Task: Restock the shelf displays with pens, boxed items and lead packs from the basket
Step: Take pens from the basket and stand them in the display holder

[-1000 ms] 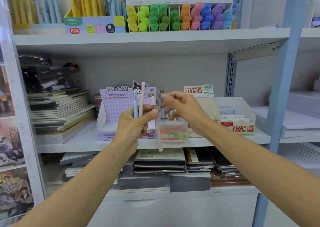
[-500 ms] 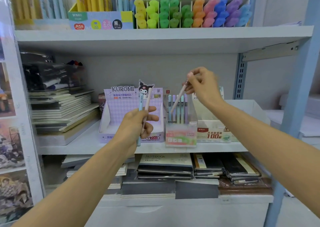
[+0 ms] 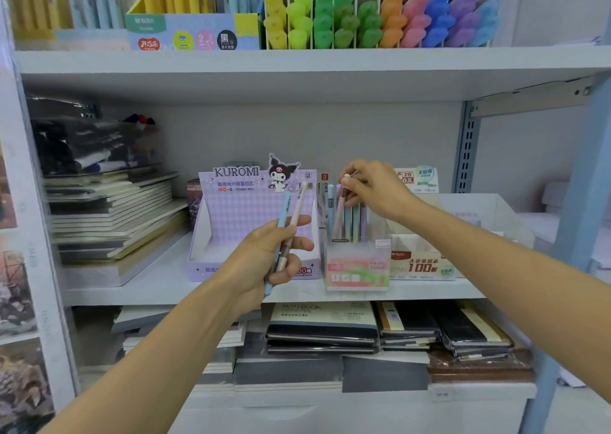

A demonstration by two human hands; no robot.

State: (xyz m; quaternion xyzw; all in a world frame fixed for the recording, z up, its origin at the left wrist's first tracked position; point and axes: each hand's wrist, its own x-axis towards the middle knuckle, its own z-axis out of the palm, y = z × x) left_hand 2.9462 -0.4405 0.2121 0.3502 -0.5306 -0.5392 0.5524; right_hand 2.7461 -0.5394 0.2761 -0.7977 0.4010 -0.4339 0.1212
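Slotting a pale pink plastic pen (image 3: pixel 340 217) into the clear plastic pen display box (image 3: pixel 357 270) is the step in hand. R hand (image 3: pixel 373 190) pinches the pen's top end w/ curled fingers (image 3: pixel 351 184) and thumb. The pen is near upright, slightly tilted, its lower part inside the box among the pastel blue, green and lilac pens (image 3: pixel 355 218) standing there. Can't tell if its tip touches the bottom.

L hand (image 3: pixel 261 258) is held in front of the purple cardboard Kuromi display tray (image 3: pixel 244 212), fingers wrapped round 2 more pens: a light blue pen (image 3: pixel 283 218) and a second pale pink pen (image 3: pixel 297 212). Both point up and a bit to the right, side by side & touching. Display box stands on the white middle shelf (image 3: pixel 139 289), between the Kuromi tray and a cream cardboard box of lead packs (image 3: pixel 421 263). Basket isn't in view.

Pens part of the restock looks under way: 1 going in, 2 waiting. Next move prob. calls for letting go once the pen sits among the others, then passing 1 pen from L hand to R and finding a free gap in the row. Spacing looks tight, so it needs a straight upright entry, or neighbours get knocked askew or the light box tips.
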